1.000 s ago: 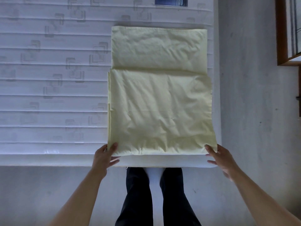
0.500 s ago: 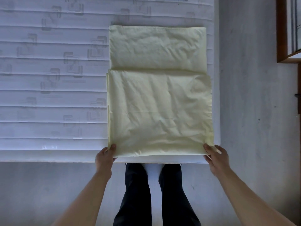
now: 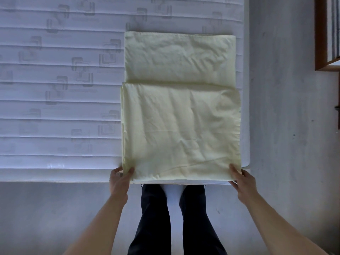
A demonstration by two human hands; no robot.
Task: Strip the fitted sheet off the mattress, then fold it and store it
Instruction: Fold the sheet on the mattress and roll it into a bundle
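The pale yellow fitted sheet (image 3: 180,116) lies folded into a long rectangle on the bare white quilted mattress (image 3: 55,100), near its right end. A near layer is folded over the lower part, and its edge crosses the sheet about a third of the way down. My left hand (image 3: 119,178) pinches the sheet's near left corner, thumb on top. At the near right corner my right hand (image 3: 242,181) grips the cloth the same way. Both corners sit at the mattress's front edge.
I stand at the mattress's front edge, dark trousers and white socks (image 3: 173,192) on the grey floor (image 3: 285,144). A wooden-framed piece of furniture (image 3: 323,43) stands at the far right. The mattress stretches away to the left.
Both hands have gone from resting beside the near corners to pinching them. The near edge of the sheet has lifted slightly.
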